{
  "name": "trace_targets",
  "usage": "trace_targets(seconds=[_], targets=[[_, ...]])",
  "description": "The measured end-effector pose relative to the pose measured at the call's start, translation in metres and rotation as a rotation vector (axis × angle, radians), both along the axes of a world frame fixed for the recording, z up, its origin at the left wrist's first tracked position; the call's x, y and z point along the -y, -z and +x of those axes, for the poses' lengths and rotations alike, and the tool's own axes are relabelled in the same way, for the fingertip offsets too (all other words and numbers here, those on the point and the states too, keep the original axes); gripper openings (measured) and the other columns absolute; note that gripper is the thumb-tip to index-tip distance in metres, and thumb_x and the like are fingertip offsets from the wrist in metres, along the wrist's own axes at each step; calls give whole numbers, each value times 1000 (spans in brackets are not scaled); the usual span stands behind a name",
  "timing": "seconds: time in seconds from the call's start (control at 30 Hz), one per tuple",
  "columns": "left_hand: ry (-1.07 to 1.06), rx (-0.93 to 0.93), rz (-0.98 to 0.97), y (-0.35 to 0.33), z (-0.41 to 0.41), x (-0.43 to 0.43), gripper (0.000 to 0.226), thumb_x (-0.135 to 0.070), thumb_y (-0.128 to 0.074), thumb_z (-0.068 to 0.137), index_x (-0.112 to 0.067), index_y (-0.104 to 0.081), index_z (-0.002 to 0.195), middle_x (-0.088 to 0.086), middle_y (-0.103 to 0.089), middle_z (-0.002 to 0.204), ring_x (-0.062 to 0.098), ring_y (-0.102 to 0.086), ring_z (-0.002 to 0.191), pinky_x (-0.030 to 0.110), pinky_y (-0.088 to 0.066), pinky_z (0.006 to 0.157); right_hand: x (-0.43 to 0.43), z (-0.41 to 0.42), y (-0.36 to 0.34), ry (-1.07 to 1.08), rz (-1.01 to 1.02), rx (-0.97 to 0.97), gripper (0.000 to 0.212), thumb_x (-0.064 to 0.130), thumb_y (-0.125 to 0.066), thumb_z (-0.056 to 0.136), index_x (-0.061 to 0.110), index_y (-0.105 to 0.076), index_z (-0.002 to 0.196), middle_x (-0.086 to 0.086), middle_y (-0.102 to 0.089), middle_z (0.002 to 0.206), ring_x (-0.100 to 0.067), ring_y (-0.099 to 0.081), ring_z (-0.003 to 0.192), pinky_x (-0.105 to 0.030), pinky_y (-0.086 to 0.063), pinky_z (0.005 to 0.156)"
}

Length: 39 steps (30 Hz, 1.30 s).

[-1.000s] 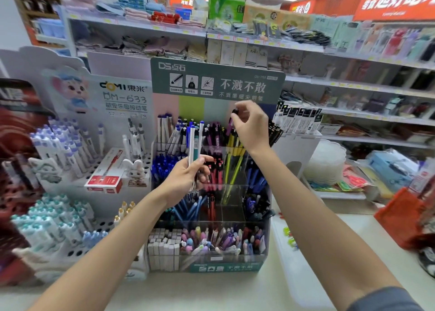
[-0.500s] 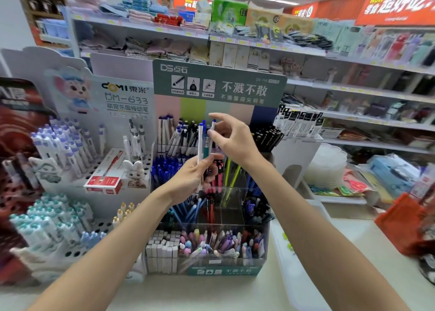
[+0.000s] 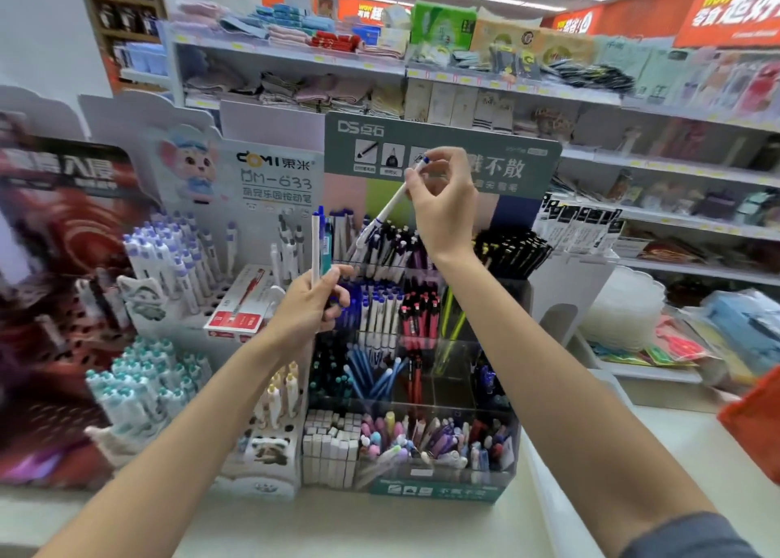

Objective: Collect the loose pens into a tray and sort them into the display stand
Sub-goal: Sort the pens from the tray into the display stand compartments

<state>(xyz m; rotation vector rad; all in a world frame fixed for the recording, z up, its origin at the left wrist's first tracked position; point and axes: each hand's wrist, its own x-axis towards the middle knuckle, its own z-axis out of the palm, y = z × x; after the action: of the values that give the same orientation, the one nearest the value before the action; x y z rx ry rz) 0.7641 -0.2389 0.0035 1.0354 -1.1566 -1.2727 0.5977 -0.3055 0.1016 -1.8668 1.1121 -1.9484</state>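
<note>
My right hand [image 3: 443, 203] pinches a white pen with a blue cap [image 3: 390, 205], held slanted with its lower tip over the top back row of the clear tiered display stand [image 3: 439, 492]. My left hand [image 3: 310, 304] grips two upright pens [image 3: 319, 245], one white and one teal, in front of the stand's left side. The stand's compartments hold several blue, white, red, black and yellow pens.
A white DOMI pen stand [image 3: 190, 270] with a red box [image 3: 238, 308] is at the left. A white tray edge [image 3: 553, 511] lies on the counter at the right, near an orange basket [image 3: 755, 426]. Store shelves fill the background.
My right hand took a white pen from the bunch in my left hand and lifted it up over the stand's back row. My left hand shifted slightly left.
</note>
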Motion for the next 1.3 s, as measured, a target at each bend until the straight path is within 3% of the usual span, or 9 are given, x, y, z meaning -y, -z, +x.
trace_targets(seconds=[0.13, 0.27, 0.4, 0.53, 0.77, 0.87, 0.97, 1.1, 1.3], targets=[[-12, -42, 17, 4, 17, -3, 17, -27, -40, 107, -12, -43, 99, 1, -56, 67, 6, -36, 44, 16, -26, 41, 16, 29, 12, 18, -18, -239, 21, 5, -70, 87, 5, -55, 102, 1, -63, 85, -16, -66, 76, -30, -58, 72], [-19, -87, 31, 7, 30, -5, 23, -27, -41, 106, -10, -57, 106, 0, -57, 70, 7, -42, 48, 15, -31, 39, 26, 36, 43, 52, 65, -541, 16, 15, -69, 90, 4, -61, 98, -8, -68, 86, -22, -61, 79, -33, -52, 70], [-25, -101, 14, 5, 32, -7, 25, -27, -42, 105, -10, -60, 110, 0, -57, 70, 7, -44, 51, 16, -34, 43, 30, 32, 48, 69, 135, -732, 23, 25, -60, 95, 9, -73, 107, -8, -73, 104, -28, -53, 110, -45, -47, 90], [-5, -78, 3, 0, 27, -6, 26, -29, -43, 104, -11, -60, 113, -1, -57, 70, 8, -46, 56, 17, -37, 47, 17, 27, 36, 44, 76, -579, 28, 21, -61, 94, 8, -70, 117, -8, -72, 111, -23, -56, 108, -42, -43, 98], [107, -11, -49, 2, 3, -14, 29, -36, -43, 102, -14, -59, 112, 1, -57, 71, 10, -48, 60, 23, -37, 54, -30, 33, 41, -312, 241, -441, 38, 13, -70, 89, 14, -61, 126, -2, -67, 92, -18, -66, 81, -36, -59, 77], [49, 36, -26, 12, 3, -25, 31, -38, -44, 102, -17, -60, 117, 4, -66, 79, 10, -58, 64, 21, -45, 54, -37, 28, 53, -297, 263, -254, 34, 10, -70, 88, 12, -60, 121, -4, -67, 93, -17, -67, 85, -39, -59, 78], [-7, 77, 20, 30, 17, -40, 36, -42, -47, 94, -17, -58, 118, 2, -67, 77, 9, -57, 59, 18, -43, 47, -50, 19, 65, -190, 194, -105, 30, 9, -69, 89, 13, -59, 117, -2, -65, 93, -11, -64, 82, -27, -56, 78], [-49, 154, 88, 50, 34, -57, 44, -50, -47, 88, -10, -58, 101, -6, -50, 61, 7, -38, 49, 16, -30, 43, -70, 21, 100, -168, 112, -214, 30, 6, -68, 90, 8, -56, 117, -2, -61, 91, -12, -59, 73, -16, -50, 66], [-80, 169, 124, 67, 36, -69, 34, -42, -40, 103, -10, -52, 101, -4, -43, 62, 9, -32, 50, 18, -27, 42, -76, 33, 159, -173, 145, -534, 31, 9, -67, 91, 5, -58, 121, -6, -67, 109, -15, -64, 99, -23, -51, 90]])
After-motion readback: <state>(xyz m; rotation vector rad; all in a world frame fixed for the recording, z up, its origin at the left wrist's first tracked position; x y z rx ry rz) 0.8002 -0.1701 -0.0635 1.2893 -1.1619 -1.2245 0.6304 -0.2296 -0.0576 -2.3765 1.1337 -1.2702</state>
